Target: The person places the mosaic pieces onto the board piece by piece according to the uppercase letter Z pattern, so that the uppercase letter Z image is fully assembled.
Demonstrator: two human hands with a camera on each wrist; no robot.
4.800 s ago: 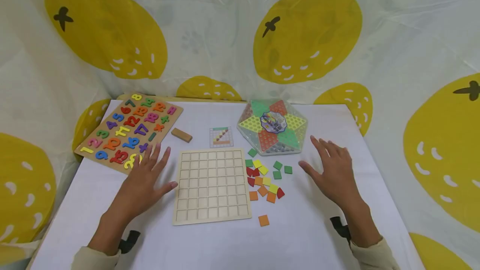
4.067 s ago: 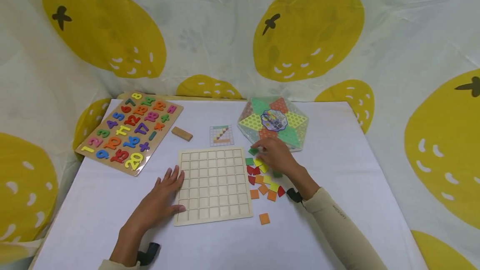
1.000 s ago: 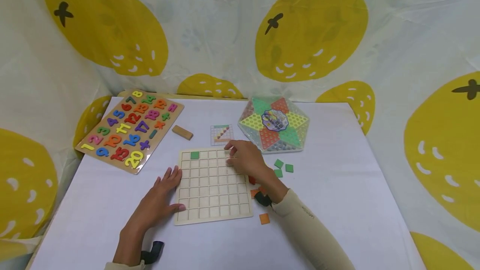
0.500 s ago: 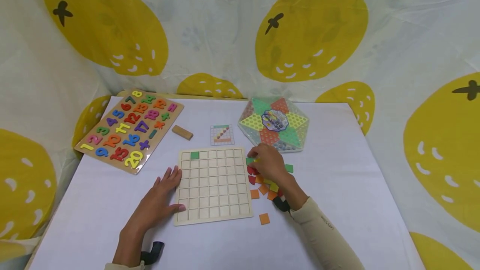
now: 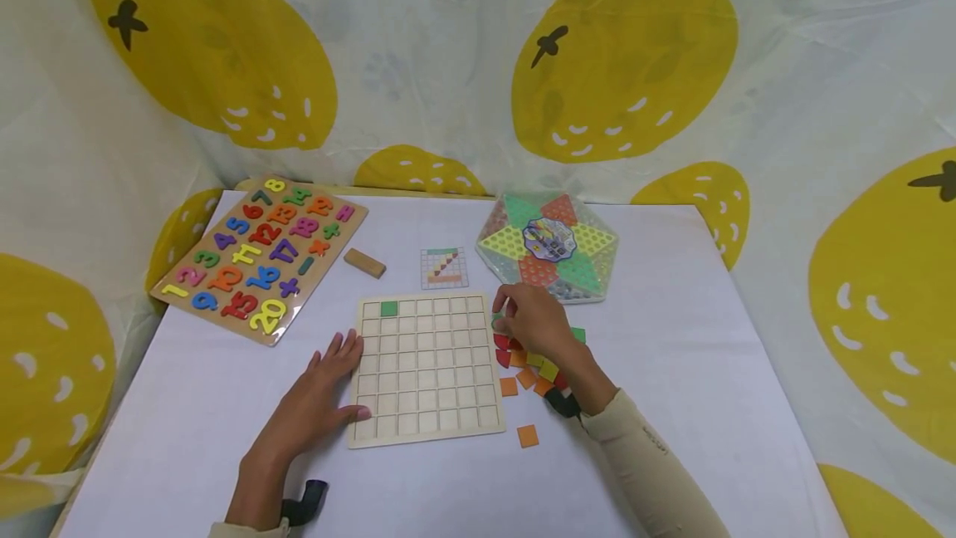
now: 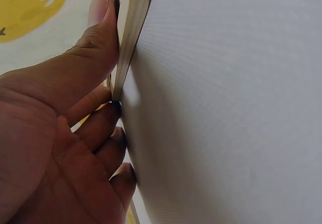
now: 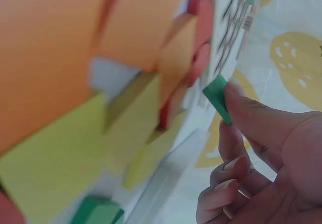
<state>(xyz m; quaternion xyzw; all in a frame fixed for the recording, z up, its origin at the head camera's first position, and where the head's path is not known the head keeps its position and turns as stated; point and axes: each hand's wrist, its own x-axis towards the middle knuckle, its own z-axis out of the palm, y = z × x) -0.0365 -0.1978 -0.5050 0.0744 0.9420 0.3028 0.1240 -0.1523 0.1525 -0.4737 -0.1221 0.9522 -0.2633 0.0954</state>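
Observation:
A wooden grid board [image 5: 426, 374] lies flat, with one green square tile [image 5: 389, 308] in its top row, second cell from the left. Along the board's left edge rests my left hand [image 5: 317, 393], thumb on the rim and fingers spread beside it. Just off the board's upper right corner, my right hand [image 5: 534, 322] pinches another green tile [image 7: 217, 98] between thumb and index finger. Below that hand lie loose red quarter-round pieces [image 5: 503, 358], yellow tiles [image 5: 548, 369] and orange tiles [image 5: 509, 387], partly covered by the hand and wrist.
Behind the board lies a pattern card [image 5: 444, 268] with a small wooden block [image 5: 365, 263] to its left. A number puzzle board [image 5: 246, 272] occupies the back left. A hexagonal Chinese checkers set [image 5: 548, 243] sits at the back right. One orange tile [image 5: 528, 436] lies apart near the front.
A green tile has come to lie in the board's top row. My right hand has moved from over the board rightward to the pieces and picked up another green tile. The left hand stays put.

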